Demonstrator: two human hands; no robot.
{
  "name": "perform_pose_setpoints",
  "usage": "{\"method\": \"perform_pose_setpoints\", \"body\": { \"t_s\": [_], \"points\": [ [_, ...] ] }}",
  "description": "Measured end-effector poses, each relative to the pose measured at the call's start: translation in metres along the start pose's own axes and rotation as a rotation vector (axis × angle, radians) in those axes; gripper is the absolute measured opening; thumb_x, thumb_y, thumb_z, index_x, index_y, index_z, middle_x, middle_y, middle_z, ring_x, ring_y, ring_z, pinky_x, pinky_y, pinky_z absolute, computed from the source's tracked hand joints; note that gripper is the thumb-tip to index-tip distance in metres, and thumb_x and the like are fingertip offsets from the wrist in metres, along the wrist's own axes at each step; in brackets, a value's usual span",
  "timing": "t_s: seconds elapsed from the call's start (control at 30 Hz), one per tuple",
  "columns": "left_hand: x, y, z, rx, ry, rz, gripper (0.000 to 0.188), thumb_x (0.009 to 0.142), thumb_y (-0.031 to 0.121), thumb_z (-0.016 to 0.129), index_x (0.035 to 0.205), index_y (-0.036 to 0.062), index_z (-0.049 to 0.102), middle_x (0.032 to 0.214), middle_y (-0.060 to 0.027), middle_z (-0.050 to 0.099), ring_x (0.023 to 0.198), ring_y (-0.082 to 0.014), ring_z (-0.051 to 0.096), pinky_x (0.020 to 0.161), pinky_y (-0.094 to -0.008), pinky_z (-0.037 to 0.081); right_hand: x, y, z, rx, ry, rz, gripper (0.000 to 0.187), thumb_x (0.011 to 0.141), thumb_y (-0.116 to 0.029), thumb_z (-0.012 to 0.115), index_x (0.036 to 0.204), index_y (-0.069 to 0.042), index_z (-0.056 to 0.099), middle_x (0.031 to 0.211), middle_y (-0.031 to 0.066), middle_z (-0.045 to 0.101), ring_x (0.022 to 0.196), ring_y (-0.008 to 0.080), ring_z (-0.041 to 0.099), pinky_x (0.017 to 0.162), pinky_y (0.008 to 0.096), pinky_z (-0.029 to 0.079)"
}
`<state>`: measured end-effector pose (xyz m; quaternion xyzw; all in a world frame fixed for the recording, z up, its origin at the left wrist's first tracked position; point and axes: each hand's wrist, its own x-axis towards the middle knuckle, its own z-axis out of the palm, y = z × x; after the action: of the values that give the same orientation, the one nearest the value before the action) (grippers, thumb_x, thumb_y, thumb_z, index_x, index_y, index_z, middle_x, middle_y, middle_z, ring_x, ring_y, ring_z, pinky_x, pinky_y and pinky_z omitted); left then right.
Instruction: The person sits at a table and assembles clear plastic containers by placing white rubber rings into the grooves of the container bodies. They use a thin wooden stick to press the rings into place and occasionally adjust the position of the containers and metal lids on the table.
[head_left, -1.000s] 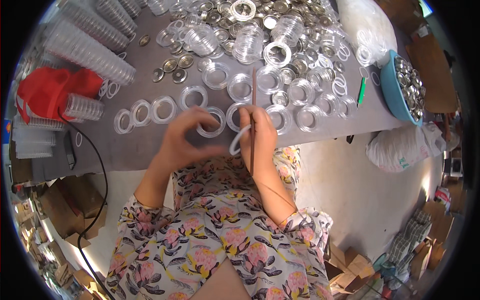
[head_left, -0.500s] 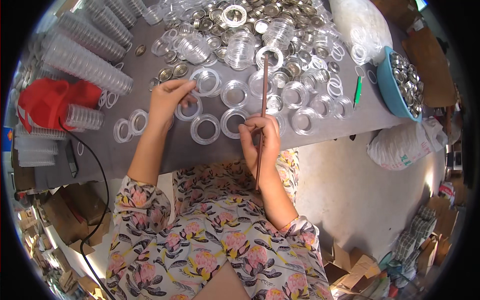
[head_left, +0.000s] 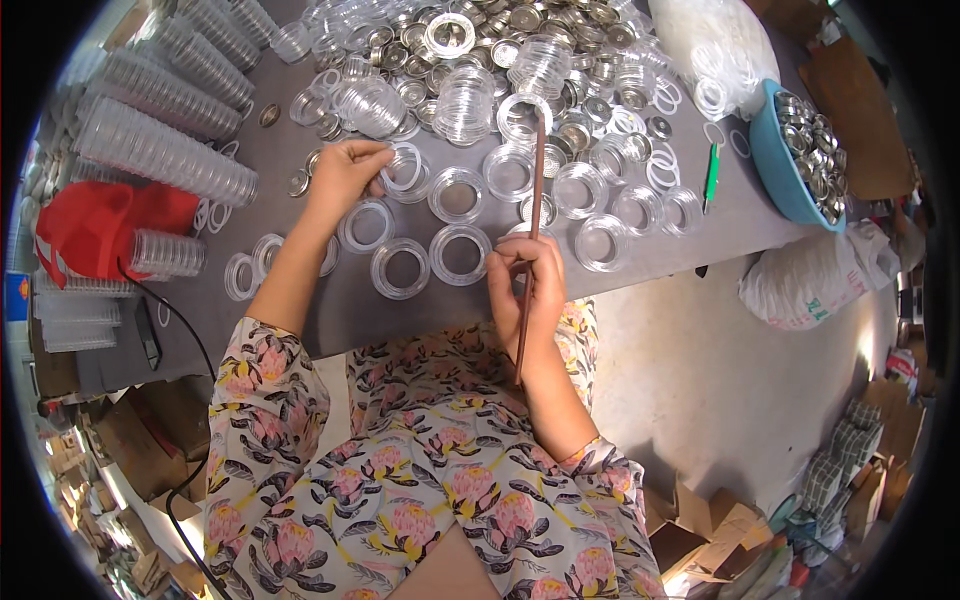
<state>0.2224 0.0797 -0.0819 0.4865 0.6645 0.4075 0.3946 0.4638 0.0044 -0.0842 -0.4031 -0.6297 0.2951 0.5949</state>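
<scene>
My left hand (head_left: 350,180) pinches the edge of a thin white sealing ring (head_left: 404,168), which is tilted over a round clear plastic lid (head_left: 412,192). My right hand (head_left: 530,275) is closed round a slim brown stick (head_left: 538,180) like a chopstick, its tip pointing away from me. By that tip is another white ring (head_left: 523,118); whether they touch I cannot tell. Several clear lids with open centres lie between my hands, among them one at the near edge (head_left: 400,268) and one beside it (head_left: 460,254). One lid to the left (head_left: 367,226) has a white ring in it.
Metal caps (head_left: 500,50) and stacked clear lids are heaped at the back. Lid stacks (head_left: 165,150) and a red cap (head_left: 100,225) stand left, near a black cable (head_left: 190,330). To the right are a green-handled tool (head_left: 712,178) and a blue basin (head_left: 775,170) of metal caps.
The white ring at my left hand has turned from lying nearly flat to tilted, and my left fingers have drawn closer together. My right hand still grips the stick. The view has shifted slightly.
</scene>
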Motion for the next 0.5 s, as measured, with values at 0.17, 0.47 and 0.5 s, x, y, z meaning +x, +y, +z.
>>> {"method": "perform_pose_setpoints", "body": {
  "t_s": [0.17,0.47,0.5],
  "points": [
    [0.000,0.003,-0.001,-0.110,0.001,-0.073,0.021,0.080,0.016,0.063,0.089,-0.0032,0.063,0.068,-0.0062,0.064,0.045,-0.0069,0.054,0.038,-0.0170,0.037,0.000,-0.001,-0.001,0.006,0.004,0.013,0.021,0.069,0.006,0.065,0.083,-0.004,0.052,0.080,0.0072,0.053,0.062,0.0151,0.049,0.051,0.0252,0.039],
    [0.002,-0.004,-0.002,0.122,0.093,0.077,0.019,0.078,0.016,0.065,0.085,-0.0018,0.065,0.064,-0.0010,0.059,0.045,-0.0041,0.045,0.040,-0.0177,0.034,0.000,-0.002,-0.001,0.001,0.019,-0.016,0.022,0.068,0.007,0.065,0.083,-0.004,0.052,0.080,0.0066,0.053,0.061,0.0143,0.049,0.048,0.0243,0.038],
    [0.002,-0.002,-0.002,0.054,0.087,0.026,0.020,0.077,0.016,0.066,0.085,-0.0018,0.065,0.065,-0.0007,0.059,0.046,-0.0038,0.045,0.041,-0.0176,0.034,0.000,-0.002,-0.001,0.000,0.017,-0.016,0.023,0.068,0.007,0.065,0.083,-0.004,0.052,0.080,0.0066,0.053,0.061,0.0142,0.049,0.048,0.0243,0.038]
  ]
}}
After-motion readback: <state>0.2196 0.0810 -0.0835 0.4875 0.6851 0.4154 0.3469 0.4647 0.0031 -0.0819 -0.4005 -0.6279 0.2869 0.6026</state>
